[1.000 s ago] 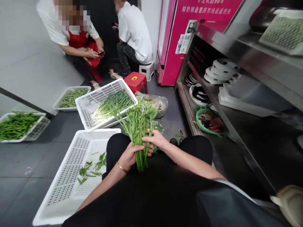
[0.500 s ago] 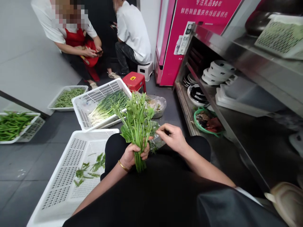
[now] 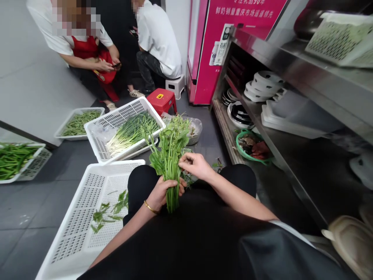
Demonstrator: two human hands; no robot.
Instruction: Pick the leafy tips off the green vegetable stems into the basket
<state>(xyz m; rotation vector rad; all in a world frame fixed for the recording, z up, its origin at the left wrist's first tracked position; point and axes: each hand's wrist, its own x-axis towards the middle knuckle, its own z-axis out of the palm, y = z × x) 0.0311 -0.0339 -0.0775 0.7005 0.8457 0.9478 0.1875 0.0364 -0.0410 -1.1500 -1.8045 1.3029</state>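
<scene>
A bunch of leafy green stems [image 3: 170,155] stands upright over my lap, its leaves at the top and cut ends below. My left hand [image 3: 163,191], with a gold bangle at the wrist, is wrapped round the lower stems. At the bunch's right side is my right hand [image 3: 196,165], thumb and fingers pinched together at the stems; whether a stem is between them is hidden. To my left lies a white perforated basket [image 3: 80,210] with a few loose leafy sprigs [image 3: 100,217] in it.
Ahead stand a basket [image 3: 96,146] of scallions, a red stool [image 3: 162,102] and a plastic-wrapped container [image 3: 196,128]. Baskets of green beans [image 3: 81,122] and green stalks [image 3: 19,159] are left. Two people sit beyond. Steel shelving [image 3: 262,120] with dishes runs along the right.
My right hand has moved left, from beside the bunch to against its stems. My left hand keeps its hold on the bunch. The whole view has shifted slightly.
</scene>
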